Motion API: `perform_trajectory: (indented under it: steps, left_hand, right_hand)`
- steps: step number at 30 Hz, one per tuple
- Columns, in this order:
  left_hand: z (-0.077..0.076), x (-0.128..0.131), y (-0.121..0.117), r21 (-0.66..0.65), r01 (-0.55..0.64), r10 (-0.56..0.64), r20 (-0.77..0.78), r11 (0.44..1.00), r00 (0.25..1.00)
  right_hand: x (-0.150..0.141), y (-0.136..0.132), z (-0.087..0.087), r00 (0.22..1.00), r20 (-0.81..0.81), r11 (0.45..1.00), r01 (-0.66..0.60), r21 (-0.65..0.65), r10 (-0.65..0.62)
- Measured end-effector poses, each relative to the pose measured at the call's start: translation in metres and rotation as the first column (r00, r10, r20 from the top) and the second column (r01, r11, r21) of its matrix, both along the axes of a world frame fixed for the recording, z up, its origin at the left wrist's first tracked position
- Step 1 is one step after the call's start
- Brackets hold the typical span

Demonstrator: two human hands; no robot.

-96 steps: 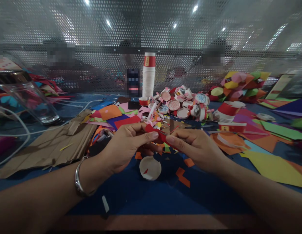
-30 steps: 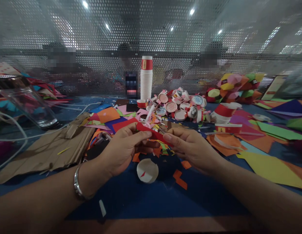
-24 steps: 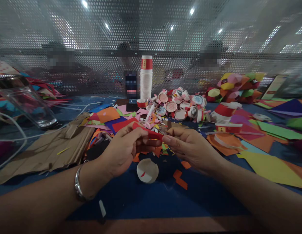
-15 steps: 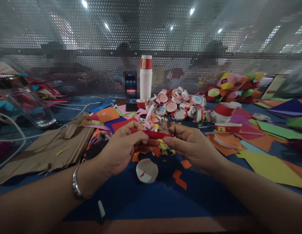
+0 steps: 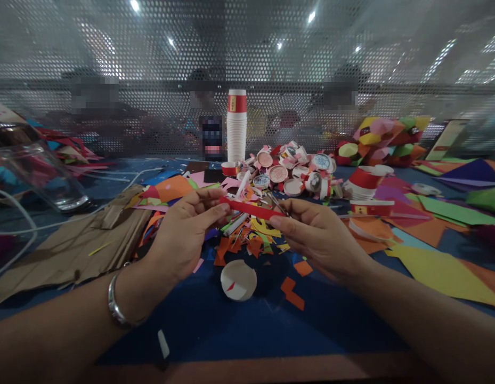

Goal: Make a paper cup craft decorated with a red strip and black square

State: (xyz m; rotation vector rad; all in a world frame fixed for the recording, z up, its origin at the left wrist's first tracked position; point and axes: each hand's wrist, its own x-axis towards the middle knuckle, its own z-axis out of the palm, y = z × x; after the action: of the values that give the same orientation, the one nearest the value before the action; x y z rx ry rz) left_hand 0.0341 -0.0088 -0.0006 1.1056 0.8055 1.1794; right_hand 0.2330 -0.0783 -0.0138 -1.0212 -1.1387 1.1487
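Perforated metal screening [image 5: 255,64] rises behind a blue table [image 5: 247,330], with blurred people [image 5: 343,101] beyond it. Near the middle of the scene, a red paper strip [image 5: 251,208] is held up off the table, spanning the gap between two bare hands. Its left end sits right at the thumb tip of the left hand [image 5: 183,229], whose grip pinches it between thumb and fingers. From there it slopes slightly down to the right, where its other end runs behind the thumb tip of the right hand [image 5: 323,234]; that grip is closed on the strip too. Most of the strip's length lies exposed between the two thumbs. Thin metal blades [image 5: 276,202] jut up and left from beside the right fingers, the rest hidden. Behind and below the strip spread bright paper scraps [image 5: 255,242]. Nearer lies a round white cup bottom [image 5: 244,276] bearing a red sliver [image 5: 230,286], with orange scraps [image 5: 293,294] to its right. Farther off, a tall stack of paper cups [image 5: 236,133] stands left of heaped cut cups [image 5: 281,173].
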Motion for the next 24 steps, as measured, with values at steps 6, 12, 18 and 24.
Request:
perform_trajectory:
  steps: [6,12,18,24]
  left_hand:
    - [-0.005,-0.005,0.013,0.076,0.025,-0.018,-0.090,0.997,0.996]
    - [-0.001,-0.009,0.016,0.218,0.228,-0.127,-0.398,0.949,0.908]
    - [0.009,-0.014,0.003,0.232,0.514,-0.224,-0.702,0.826,0.676]
    - [0.026,-0.023,-0.009,0.197,0.798,-0.122,-0.940,0.569,0.319]
  right_hand:
    - [0.000,-0.001,0.004,0.983,-0.111,0.988,0.151,0.040,-0.146]
    - [0.001,-0.002,0.005,0.971,-0.146,0.978,0.200,0.052,-0.191]
    - [0.003,0.000,0.003,0.969,-0.107,0.972,0.231,0.052,-0.225]
    - [0.005,-0.001,0.001,0.969,-0.067,0.969,0.240,0.055,-0.236]
